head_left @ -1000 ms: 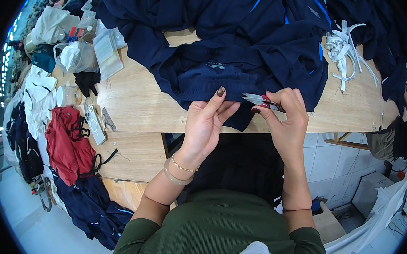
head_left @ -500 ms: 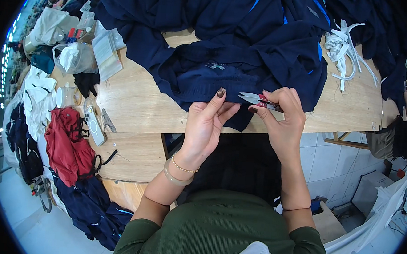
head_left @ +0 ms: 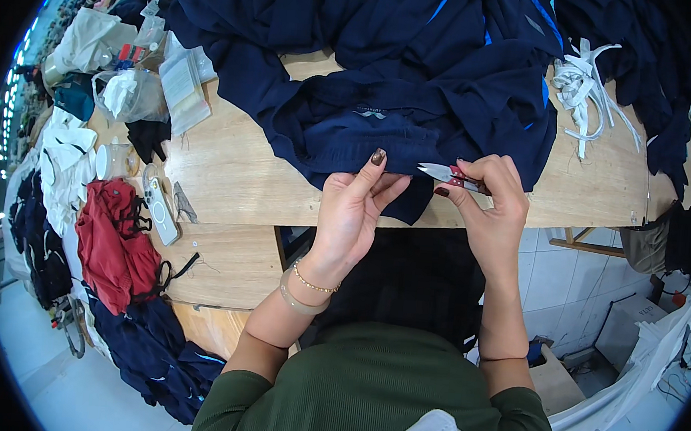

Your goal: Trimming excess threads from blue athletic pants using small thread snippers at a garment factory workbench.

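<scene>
A navy blue garment lies bunched on the table, its waistband with a small pale print turned toward me. At its near edge, my left hand pinches the fabric between thumb and fingers. My right hand grips thread snips with a red middle part. Their silver blades point left, nearly together, just right of my left fingertips and over the garment's edge. The snips' rear end is hidden in my right palm.
The wooden table bears white strips at right. At left are a phone, a red cloth pouch, a plastic bag and white fabric. More navy clothing hangs at lower left.
My right hand has shifted slightly right and down with the snips, away from my left fingertips. The blades, spread earlier, have come together. My left hand stays nearly still.
</scene>
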Available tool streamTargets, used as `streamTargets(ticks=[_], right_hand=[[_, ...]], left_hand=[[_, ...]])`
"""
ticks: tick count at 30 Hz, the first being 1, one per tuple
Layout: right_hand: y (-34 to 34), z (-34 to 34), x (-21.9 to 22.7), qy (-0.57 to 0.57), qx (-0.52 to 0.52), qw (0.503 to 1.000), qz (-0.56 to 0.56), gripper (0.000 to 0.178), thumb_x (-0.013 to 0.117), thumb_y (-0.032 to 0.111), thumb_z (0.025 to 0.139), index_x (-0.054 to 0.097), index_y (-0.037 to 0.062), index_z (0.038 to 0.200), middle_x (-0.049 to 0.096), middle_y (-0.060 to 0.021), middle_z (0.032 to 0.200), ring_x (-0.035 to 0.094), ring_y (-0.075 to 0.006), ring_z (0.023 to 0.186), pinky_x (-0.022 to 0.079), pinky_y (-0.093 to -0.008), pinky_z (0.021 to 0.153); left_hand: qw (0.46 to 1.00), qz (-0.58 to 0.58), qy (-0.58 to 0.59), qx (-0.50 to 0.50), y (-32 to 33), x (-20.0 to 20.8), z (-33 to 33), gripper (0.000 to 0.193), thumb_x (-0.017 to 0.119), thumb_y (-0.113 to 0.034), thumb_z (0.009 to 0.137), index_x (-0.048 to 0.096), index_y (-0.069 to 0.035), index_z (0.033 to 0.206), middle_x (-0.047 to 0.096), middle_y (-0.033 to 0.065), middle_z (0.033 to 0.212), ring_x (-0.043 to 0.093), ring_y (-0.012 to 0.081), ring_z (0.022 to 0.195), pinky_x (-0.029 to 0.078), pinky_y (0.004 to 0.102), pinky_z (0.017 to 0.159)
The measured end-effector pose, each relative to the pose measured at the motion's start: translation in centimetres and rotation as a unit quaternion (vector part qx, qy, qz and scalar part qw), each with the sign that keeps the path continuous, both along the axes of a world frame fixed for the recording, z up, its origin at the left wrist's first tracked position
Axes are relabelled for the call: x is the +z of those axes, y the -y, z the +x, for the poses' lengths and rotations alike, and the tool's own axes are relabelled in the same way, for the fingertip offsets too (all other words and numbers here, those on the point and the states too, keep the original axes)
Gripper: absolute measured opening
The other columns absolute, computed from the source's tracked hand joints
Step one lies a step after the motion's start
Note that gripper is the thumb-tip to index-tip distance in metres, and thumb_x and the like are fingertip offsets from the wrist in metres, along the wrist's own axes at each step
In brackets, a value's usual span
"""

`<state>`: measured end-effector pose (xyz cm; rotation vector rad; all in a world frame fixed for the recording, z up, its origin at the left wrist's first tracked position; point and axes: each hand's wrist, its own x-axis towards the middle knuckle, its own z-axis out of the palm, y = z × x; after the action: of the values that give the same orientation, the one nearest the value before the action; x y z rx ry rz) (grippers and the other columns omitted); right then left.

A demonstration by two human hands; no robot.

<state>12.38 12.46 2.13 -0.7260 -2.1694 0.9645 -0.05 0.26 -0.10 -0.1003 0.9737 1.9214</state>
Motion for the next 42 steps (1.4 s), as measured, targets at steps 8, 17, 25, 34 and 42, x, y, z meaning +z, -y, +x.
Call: streamTargets(ticks=[8,17,25,34,42], right_hand=[[0.2,-0.8,-0.1,0.003,0.018,0.999,0.03,0.023,0.078,0.005,0.066,0.062,-0.0013,0.081,0.057,-0.0063,0.071,0.05,-0.0201,0.067,0.042,-0.0287,0.059],[-1.9,0.1,-2.3,-0.178,-0.064,0.931,-0.312,0.016,0.063,0.012,0.09,0.054,0.0023,0.097,0.055,-0.0001,0.081,0.049,-0.0042,0.068,0.039,-0.0167,0.06],[-2.0,-2.3,-4.0,-0.259,0.057,0.867,-0.422,0.019,0.054,0.021,0.095,0.052,0.0041,0.102,0.053,-0.0012,0.08,0.047,-0.0062,0.069,0.039,-0.0189,0.062],[-2.9,-2.2,-9.6,-0.238,0.048,0.881,-0.406,0.018,0.056,0.018,0.094,0.053,0.0014,0.1,0.054,-0.003,0.081,0.049,-0.0093,0.073,0.04,-0.0212,0.07],[-3.1,-2.2,-9.4,-0.226,0.052,0.883,-0.408,0.023,0.057,0.023,0.094,0.053,0.001,0.1,0.054,-0.0033,0.081,0.049,-0.0098,0.074,0.04,-0.0222,0.072]], left_hand=[[1.0,-0.009,0.005,-0.001,0.1,0.2,0.0,0.023,0.06,-0.018,0.092,0.063,0.003,0.082,0.067,0.0148,0.086,0.067,0.0192,0.081,0.055,0.0292,0.082],[0.965,-0.172,-0.022,-0.196,2.1,0.2,-3.2,0.036,0.051,-0.027,0.097,0.065,0.004,0.087,0.068,0.0166,0.089,0.067,0.0161,0.076,0.054,0.0235,0.073],[0.793,-0.15,-0.586,-0.062,-0.6,1.6,-2.2,0.009,0.067,-0.006,0.083,0.063,0.001,0.086,0.058,0.0042,0.087,0.049,0.0068,0.059,0.04,0.0203,0.052],[0.808,-0.143,-0.569,-0.057,-4.6,-5.4,-5.1,0.004,0.063,0.0,0.083,0.066,-0.001,0.086,0.06,0.0005,0.085,0.05,0.0053,0.059,0.042,0.0182,0.053],[0.896,-0.141,-0.4,0.132,-1.2,-2.6,-10.5,0.013,0.048,-0.01,0.098,0.058,-0.002,0.1,0.062,0.0067,0.095,0.053,0.0057,0.065,0.046,0.0168,0.056]])
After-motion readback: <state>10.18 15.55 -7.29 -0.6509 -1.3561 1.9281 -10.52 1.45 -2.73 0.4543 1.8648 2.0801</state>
